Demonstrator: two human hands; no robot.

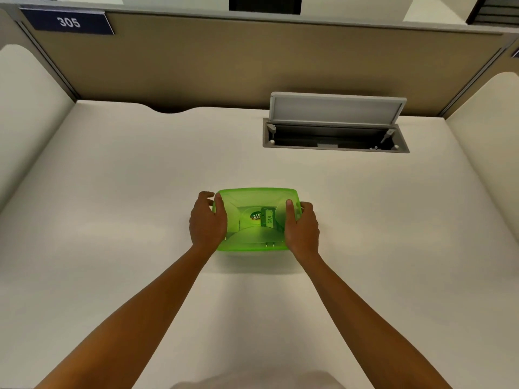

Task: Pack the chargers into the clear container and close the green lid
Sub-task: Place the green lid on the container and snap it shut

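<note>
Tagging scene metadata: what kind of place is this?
Most likely an office or library study cubicle: tan partition walls around a bare desk, a number plate reading 305, and an open pop-up cable hatch in the desktop.

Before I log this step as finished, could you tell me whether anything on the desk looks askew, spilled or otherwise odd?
Nothing looks spilled or damaged. The translucent green lid sits squarely on the container, with the left hand and right hand gripping its short ends. The only oddity is the grey hinged cable hatch standing open in the white desk.
</note>
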